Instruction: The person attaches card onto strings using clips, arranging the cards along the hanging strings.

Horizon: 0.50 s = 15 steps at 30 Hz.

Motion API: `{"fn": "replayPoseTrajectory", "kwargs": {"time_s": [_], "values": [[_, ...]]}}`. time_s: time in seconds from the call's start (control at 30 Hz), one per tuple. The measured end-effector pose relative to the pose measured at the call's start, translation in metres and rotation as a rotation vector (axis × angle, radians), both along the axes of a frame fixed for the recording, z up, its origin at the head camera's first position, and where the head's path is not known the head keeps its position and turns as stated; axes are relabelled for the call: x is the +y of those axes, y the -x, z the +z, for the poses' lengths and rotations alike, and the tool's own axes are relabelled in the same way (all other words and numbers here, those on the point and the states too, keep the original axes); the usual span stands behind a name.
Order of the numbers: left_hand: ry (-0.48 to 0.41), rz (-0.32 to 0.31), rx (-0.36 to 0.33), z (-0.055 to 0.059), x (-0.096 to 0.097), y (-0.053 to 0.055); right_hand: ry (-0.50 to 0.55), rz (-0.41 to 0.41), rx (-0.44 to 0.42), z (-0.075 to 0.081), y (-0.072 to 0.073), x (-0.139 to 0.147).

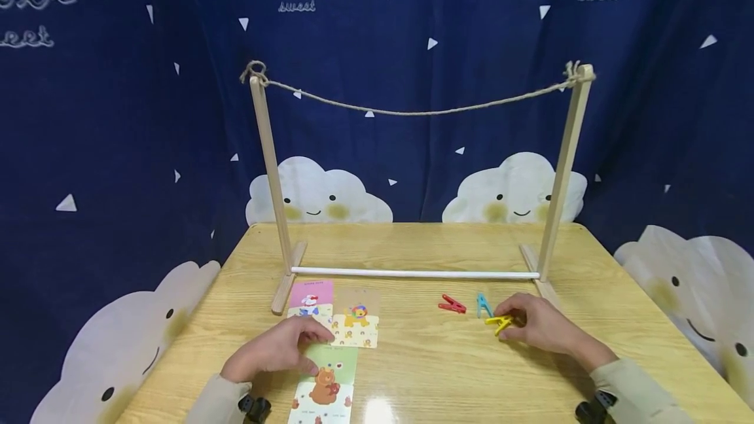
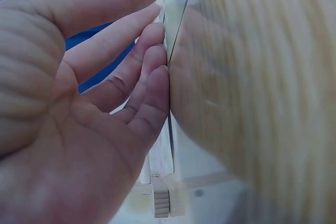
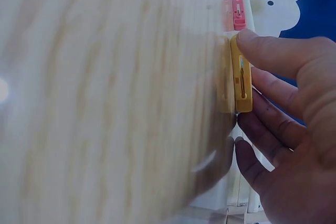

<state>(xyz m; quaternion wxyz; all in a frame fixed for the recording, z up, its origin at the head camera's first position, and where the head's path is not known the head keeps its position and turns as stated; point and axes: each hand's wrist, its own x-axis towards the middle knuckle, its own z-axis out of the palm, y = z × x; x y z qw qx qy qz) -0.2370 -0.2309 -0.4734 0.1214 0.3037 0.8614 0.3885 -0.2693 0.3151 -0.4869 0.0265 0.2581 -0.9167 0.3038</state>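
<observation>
In the head view my left hand (image 1: 279,349) rests over several picture cards at the left, fingers loosely bent and fingertips touching. Its thumb is at the green card with a bear (image 1: 324,386); its forefinger is by the lower-left corner of the lion card (image 1: 356,319). The lion card partly covers the pink card (image 1: 311,293). My right hand (image 1: 544,326) pinches a yellow clothespin (image 1: 499,324) low over the tabletop, thumb on one end in the right wrist view (image 3: 242,82). Beside it lie a blue clothespin (image 1: 484,304) and a red clothespin (image 1: 452,304).
Behind the cards and clothespins stands a wooden frame, its left post (image 1: 271,169) and right post (image 1: 565,169) joined by a white bar (image 1: 412,273) below. A sagging twine (image 1: 400,113) is tied between their tops. A dark blue curtain (image 1: 412,38) hangs behind the wooden table (image 1: 424,247).
</observation>
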Motion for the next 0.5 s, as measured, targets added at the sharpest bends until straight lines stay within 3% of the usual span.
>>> {"fn": "replayPoseTrajectory", "kwargs": {"time_s": [0.17, 0.5], "values": [[0.04, 0.013, 0.026, 0.003, 0.003, -0.001, -0.012, 0.016, 0.001, -0.0018, -0.0002, -0.0007], [0.089, 0.066, 0.003, 0.0063, 0.0098, 0.0, -0.051, 0.038, 0.023, -0.0001, -0.0008, -0.0017]]}}
